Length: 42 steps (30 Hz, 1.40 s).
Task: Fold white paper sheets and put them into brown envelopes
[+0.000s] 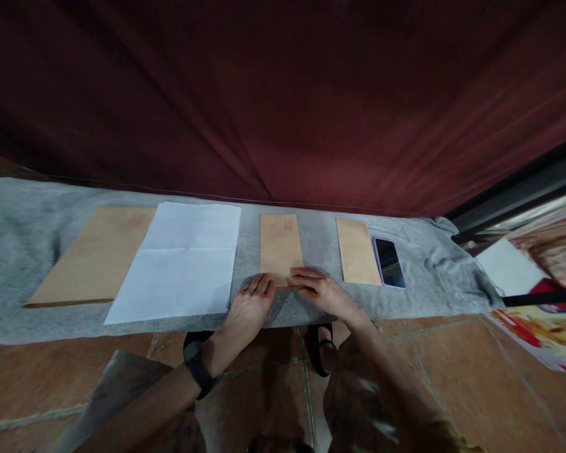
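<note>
A narrow brown envelope (280, 247) with red print at its far end lies on the grey cloth (23, 226) in the middle. My left hand (249, 303) rests flat at its near left corner, fingers stretched out. My right hand (318, 289) lies with fingers extended across the envelope's near edge, pressing it down. A black band sits on my left wrist. Neither hand grips anything.
Left of the hands lie a white sheet (182, 261) with fold creases and a large brown envelope (92, 255). To the right are another narrow brown envelope (357, 259) and a phone (389, 262). A dark red curtain hangs behind. Papers lie on the tiled floor at right.
</note>
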### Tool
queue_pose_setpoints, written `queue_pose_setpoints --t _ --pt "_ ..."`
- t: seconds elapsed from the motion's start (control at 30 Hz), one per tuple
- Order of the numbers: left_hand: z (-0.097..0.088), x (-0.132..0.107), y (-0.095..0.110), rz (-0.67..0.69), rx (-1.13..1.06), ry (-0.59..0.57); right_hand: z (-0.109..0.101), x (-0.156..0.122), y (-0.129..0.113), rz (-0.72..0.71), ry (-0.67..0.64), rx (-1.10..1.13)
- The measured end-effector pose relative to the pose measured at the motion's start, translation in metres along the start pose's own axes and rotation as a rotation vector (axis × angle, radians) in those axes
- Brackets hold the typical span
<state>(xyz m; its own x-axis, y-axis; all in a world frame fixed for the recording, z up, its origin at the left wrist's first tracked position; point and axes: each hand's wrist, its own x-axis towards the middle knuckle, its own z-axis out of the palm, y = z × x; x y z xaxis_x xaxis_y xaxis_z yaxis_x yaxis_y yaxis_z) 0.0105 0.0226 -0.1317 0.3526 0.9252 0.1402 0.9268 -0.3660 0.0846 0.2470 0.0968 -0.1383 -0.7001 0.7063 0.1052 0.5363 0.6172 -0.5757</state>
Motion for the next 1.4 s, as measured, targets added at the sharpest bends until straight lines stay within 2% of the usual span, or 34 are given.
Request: queue_pose_setpoints --t 0.27,0.73,1.1,1.4 --pt "-0.002 0.002 -0.001 -0.033 -0.033 -0.032 0.004 0.001 0.007 0.060 0.062 0.128" --pt "-0.003 0.008 -0.005 -0.152 -0.112 -0.031 0.005 0.007 0.000 0.066 0.113 0.033" --pt "0.001 0.009 -0.006 -0.140 -0.078 -0.003 0.010 0.009 -0.004 0.130 0.113 -0.058" --pt "-0.014 0.007 -0.001 -0.108 -0.039 -0.071 0.012 0.011 -0.006 0.158 0.142 -0.112"
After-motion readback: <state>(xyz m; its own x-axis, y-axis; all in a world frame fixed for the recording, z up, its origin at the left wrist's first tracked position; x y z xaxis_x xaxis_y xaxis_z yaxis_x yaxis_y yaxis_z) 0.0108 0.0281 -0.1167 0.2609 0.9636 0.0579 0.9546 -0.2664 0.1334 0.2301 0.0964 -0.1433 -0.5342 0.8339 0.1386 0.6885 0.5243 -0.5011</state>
